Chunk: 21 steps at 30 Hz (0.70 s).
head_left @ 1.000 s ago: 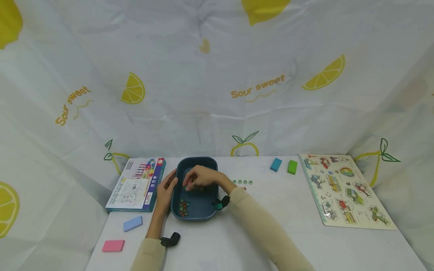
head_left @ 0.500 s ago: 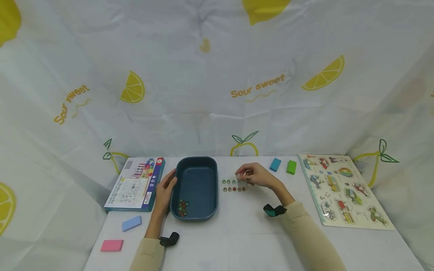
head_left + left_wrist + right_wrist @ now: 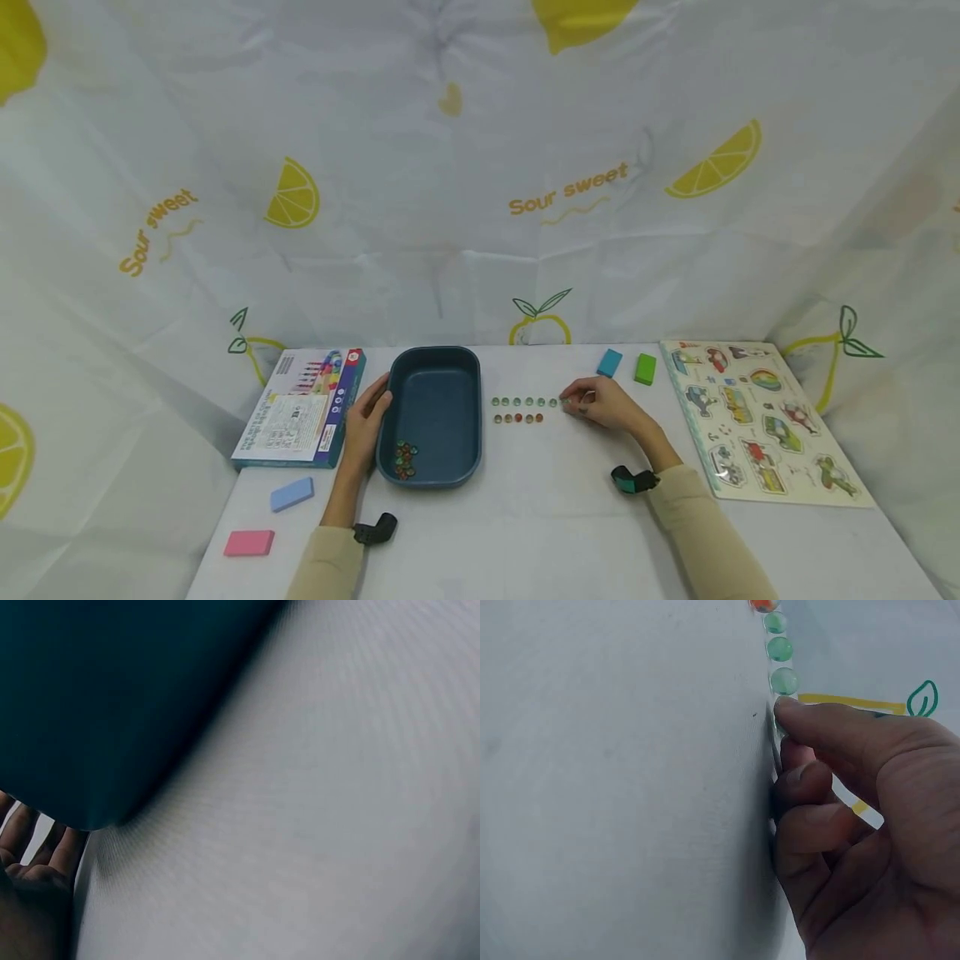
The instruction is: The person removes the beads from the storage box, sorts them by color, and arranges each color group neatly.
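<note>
My left hand [image 3: 363, 425] rests against the left side of a dark blue tray [image 3: 442, 481], fingertips at its rim. In the left wrist view, its fingers [image 3: 67, 851] lie by the tray wall [image 3: 112, 750]. Red and green glass marbles [image 3: 405, 460] sit bunched in the tray's near left corner. To the right of the tray, my right hand [image 3: 603, 402] pinches a green marble [image 3: 565, 402] at the right end of a row of green marbles [image 3: 529, 402]. A shorter row of reddish marbles [image 3: 518, 418] lies just in front. Thumb and fingertips mostly hide the pinched marble in the right wrist view.
A boxed set [image 3: 300, 408] lies left of the tray, with a light blue block [image 3: 292, 494] and a pink block [image 3: 249, 543] nearer. Behind my right hand are a blue block [image 3: 610, 362] and a green block [image 3: 646, 369]. A picture puzzle board [image 3: 765, 425] lies far right.
My right hand has gone from inside the tray to the green row and on to its right end, where another green marble now is. The left hand stays at the tray.
</note>
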Available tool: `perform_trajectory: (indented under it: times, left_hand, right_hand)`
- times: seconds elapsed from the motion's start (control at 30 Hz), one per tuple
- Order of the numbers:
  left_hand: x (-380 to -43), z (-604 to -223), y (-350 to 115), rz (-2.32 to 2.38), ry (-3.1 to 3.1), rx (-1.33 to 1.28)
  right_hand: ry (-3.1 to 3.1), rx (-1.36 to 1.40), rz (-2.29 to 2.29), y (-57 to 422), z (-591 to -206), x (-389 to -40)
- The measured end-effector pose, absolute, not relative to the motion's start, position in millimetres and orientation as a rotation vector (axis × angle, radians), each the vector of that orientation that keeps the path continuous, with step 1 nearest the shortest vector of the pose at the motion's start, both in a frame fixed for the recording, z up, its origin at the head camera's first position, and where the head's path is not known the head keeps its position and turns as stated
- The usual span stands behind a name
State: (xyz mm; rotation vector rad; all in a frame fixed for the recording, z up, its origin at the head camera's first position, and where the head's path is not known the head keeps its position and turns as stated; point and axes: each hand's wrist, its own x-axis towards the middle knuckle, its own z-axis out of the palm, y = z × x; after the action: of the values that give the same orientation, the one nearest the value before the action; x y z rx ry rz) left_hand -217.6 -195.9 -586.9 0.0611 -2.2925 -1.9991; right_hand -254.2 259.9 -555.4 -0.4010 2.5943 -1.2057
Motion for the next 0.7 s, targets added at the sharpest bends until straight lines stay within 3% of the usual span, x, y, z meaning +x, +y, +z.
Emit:
perform_trajectory:
  times: [0.33,0.53,0.7]
  left_hand:
    - [-215.3,-585.1,-197.0,-1.992,-2.291,0.080]
    - [-216.9,-587.2,-197.9,-2.014,-2.285,0.059]
    - [-218.5,-588.8,-196.3,-2.009,-2.289,0.055]
  right_hand:
    - [2.510,-0.512,-1.373,238.1,-526.1,-259.6]
    - [2.376,-0.780,-1.407,168.4,-487.9,-269.1]
    - [2.222,-0.996,-1.310,97.3,-482.3,-278.7]
